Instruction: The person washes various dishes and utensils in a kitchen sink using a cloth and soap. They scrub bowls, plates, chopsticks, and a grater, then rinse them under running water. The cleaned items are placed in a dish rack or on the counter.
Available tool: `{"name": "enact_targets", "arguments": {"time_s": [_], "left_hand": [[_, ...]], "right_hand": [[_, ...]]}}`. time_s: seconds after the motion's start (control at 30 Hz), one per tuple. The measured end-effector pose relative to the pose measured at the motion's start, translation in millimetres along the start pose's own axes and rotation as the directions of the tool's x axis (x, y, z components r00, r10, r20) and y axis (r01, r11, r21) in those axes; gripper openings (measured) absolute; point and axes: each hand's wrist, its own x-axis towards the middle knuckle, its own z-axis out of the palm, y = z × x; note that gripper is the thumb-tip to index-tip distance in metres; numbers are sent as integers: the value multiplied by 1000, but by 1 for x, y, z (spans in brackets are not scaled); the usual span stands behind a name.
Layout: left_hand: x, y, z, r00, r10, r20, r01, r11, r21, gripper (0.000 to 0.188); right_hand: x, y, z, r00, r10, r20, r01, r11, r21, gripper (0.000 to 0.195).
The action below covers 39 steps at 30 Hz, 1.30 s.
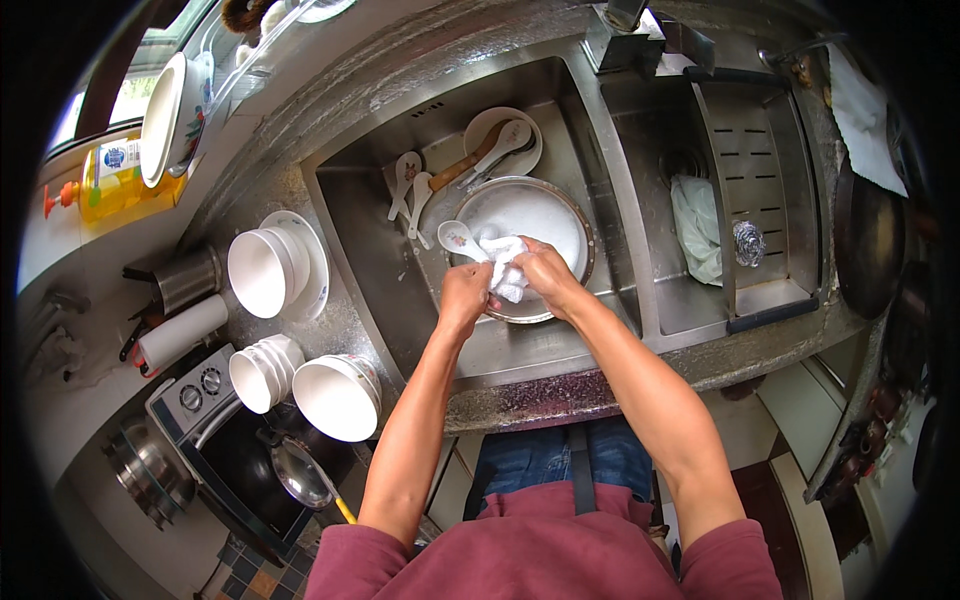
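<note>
Over a round metal basin [529, 206] of suds, both hands meet at a bunched white cloth [510, 274]. My left hand [465, 289] is closed around the handle of a white ceramic soup spoon [456, 238] with a floral print. The spoon's bowl points up and left, and its handle runs into the cloth, where fingers partly hide it. My right hand [547, 274] grips the cloth from the right. Behind the basin, a white bowl [487, 124] holds another ceramic spoon [506, 142] and a wooden-handled utensil [465, 161]. More ceramic spoons [406, 172] lie on the sink floor to the left.
Stacked bowls [259, 274], smaller cups [259, 375] and more bowls [337, 397] stand along the counter's left. A second sink basin at right contains a plastic bag [696, 229]; a steel scourer [748, 244] sits in the drain tray [757, 172]. The faucet [626, 37] rises behind.
</note>
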Motion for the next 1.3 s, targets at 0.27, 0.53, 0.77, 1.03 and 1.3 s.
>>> {"name": "enact_targets", "arguments": {"time_s": [0.27, 0.53, 0.77, 1.03, 1.3], "left_hand": [[9, 0, 0, 999, 38, 1, -38, 999, 21, 29], [22, -8, -3, 994, -97, 55, 103, 987, -122, 11], [27, -11, 10, 999, 11, -45, -24, 955, -297, 16], [1, -3, -1, 938, -288, 195, 347, 746, -569, 24], [-14, -25, 21, 931, -199, 305, 284, 921, -268, 54]], "right_hand": [[4, -5, -2, 997, -81, -14, 80, 995, -58, 33], [4, -1, -5, 995, -99, -16, 97, 991, -95, 33], [14, 16, -4, 988, -155, 27, 157, 964, -217, 35], [-7, -11, 0, 987, -131, 88, 153, 930, -336, 55], [20, 2, 23, 913, -255, -318, 169, 947, -274, 33]]}}
